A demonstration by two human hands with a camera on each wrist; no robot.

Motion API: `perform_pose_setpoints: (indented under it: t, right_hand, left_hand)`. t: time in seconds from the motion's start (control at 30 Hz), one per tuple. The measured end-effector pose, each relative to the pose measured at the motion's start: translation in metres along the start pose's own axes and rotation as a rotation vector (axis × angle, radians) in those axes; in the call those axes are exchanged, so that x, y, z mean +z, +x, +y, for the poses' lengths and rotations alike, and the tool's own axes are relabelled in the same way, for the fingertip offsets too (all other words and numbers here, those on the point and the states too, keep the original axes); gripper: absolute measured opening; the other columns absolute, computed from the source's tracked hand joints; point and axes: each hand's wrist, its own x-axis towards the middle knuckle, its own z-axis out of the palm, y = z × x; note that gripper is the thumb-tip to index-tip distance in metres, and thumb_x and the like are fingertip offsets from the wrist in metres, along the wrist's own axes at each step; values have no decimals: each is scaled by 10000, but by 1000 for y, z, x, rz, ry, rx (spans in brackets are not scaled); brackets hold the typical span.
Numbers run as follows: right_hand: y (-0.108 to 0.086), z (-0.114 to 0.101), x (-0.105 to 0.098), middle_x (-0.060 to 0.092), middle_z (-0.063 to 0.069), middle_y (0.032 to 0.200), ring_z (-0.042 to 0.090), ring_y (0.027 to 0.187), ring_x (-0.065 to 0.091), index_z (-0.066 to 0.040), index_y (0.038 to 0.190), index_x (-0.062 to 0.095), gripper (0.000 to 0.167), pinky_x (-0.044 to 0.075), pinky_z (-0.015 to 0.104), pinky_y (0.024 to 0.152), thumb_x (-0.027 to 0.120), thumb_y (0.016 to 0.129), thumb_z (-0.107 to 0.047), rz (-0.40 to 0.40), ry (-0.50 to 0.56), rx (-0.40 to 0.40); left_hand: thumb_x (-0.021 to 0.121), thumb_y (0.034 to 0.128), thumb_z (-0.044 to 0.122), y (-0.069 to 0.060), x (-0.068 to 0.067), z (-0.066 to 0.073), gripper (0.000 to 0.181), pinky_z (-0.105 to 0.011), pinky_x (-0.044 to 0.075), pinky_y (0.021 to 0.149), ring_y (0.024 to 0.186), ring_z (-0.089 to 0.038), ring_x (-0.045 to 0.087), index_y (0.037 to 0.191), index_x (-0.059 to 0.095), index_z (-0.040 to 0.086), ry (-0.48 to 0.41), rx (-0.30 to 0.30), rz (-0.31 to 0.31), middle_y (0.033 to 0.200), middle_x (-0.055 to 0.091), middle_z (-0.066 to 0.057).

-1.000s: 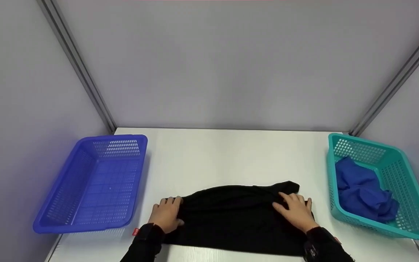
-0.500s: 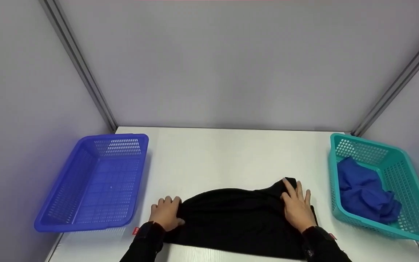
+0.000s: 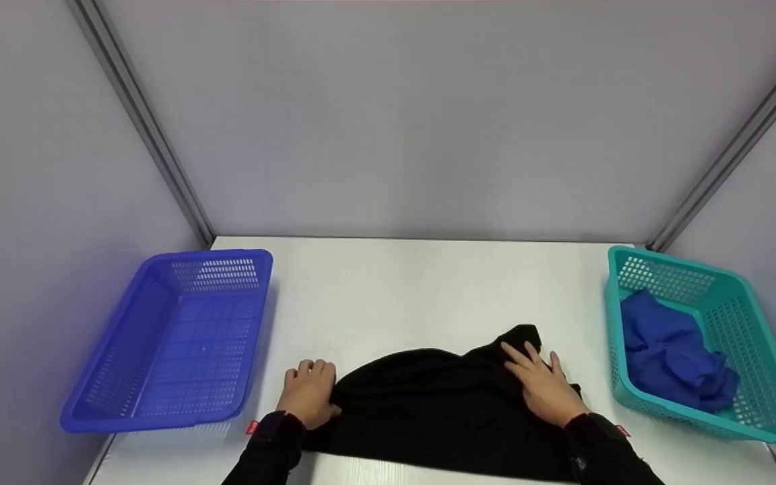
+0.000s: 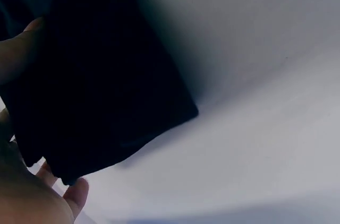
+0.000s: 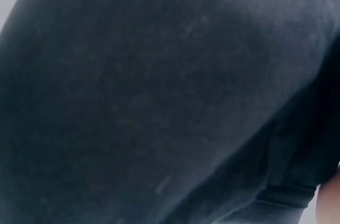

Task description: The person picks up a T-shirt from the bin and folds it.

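Note:
A folded black cloth (image 3: 428, 417) lies near the table's front edge, its far right corner sticking up and away. At its left end my left hand (image 3: 308, 396) grips the edge; in the left wrist view that hand (image 4: 26, 195) has its thumb over the cloth (image 4: 106, 86) and fingertips at the border. With fingers spread, my right hand (image 3: 541, 387) rests on the cloth's right part, just below the raised corner. Black fabric (image 5: 133, 86) fills most of the right wrist view, where only a bit of the right hand (image 5: 328, 203) shows.
On the left stands a blue basket (image 3: 260, 337) with nothing in it. A teal basket (image 3: 775, 364) at the right holds a crumpled blue cloth (image 3: 674, 357). Grey panels (image 3: 422, 121) enclose the white table (image 3: 428, 289) at the back and both sides.
My right hand moved away from me onto the cloth's far corner, then slightly left, its fingers now spread. That corner shifted left and away. The left hand has stayed nearly still.

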Motion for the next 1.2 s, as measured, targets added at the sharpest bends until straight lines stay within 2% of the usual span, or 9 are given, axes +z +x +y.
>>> perform_pose_setpoints:
  t: [0.3,0.4,0.57,0.67,0.77,0.93,0.97,1.1,1.2]
  right_hand:
    - [8,-9,-4,375,223,1667,541,1531,294,57,1441,568,462,185,803,1174,468,991,78,-76,107,-10]
    - [9,-13,-6,351,217,1681,561,1527,281,84,1489,514,526,167,839,1146,466,966,94,-117,78,-44]
    - [11,-18,-7,455,230,1608,528,1505,355,102,1470,524,477,178,847,1132,487,995,76,-106,49,-64]
    - [14,-22,-6,526,238,1532,497,1473,424,106,1415,578,392,214,820,1145,541,1033,28,8,36,-55]
    - [22,-25,-5,606,223,1413,447,1382,538,88,1318,654,309,255,787,1154,617,1027,-9,210,47,-54]
    - [36,-29,-7,659,160,1119,378,1098,648,26,1075,717,196,354,762,1106,724,901,116,544,69,-156]
    - [39,-29,-8,651,148,1067,359,1049,644,18,1033,708,212,415,685,1098,729,871,153,589,64,-183]
    - [44,-31,-13,601,112,961,271,906,609,22,1052,653,333,531,414,892,707,814,249,685,56,-200]
    - [42,-31,-18,601,120,946,253,836,620,37,1145,641,382,529,392,724,719,823,228,700,53,-138]
  left_hand:
    - [951,747,228,-1,5,-5,619,-586,491,904,1059,-394,524,1243,632,42,-34,11,-21,1117,600,-159]
    - [948,750,272,-2,1,-5,593,-571,483,898,1027,-366,499,1215,674,27,-26,14,-22,1069,566,-147]
    - [845,875,332,-2,-8,-2,403,-553,452,891,993,-322,449,1071,697,13,-108,-20,-39,1027,486,-107]
    - [746,964,308,-1,-12,0,281,-529,431,866,960,-301,422,966,670,37,-141,-46,-43,1004,471,-97]
    - [660,1012,230,-1,-14,0,192,-519,437,854,927,-308,443,970,668,43,-121,-61,-32,981,549,-119]
    - [682,955,110,1,-17,-6,189,-542,496,861,919,-371,552,1104,708,-4,-46,-74,28,992,682,-180]
    - [705,933,93,1,-18,-7,195,-541,507,854,918,-377,567,1099,715,-9,-29,-71,44,987,683,-179]
    - [754,856,20,3,-25,-9,98,-548,523,797,876,-372,573,945,728,-11,-3,-61,86,919,617,-153]
    - [753,863,17,4,-27,-8,58,-540,531,754,843,-356,574,882,700,3,4,-53,114,889,587,-135]
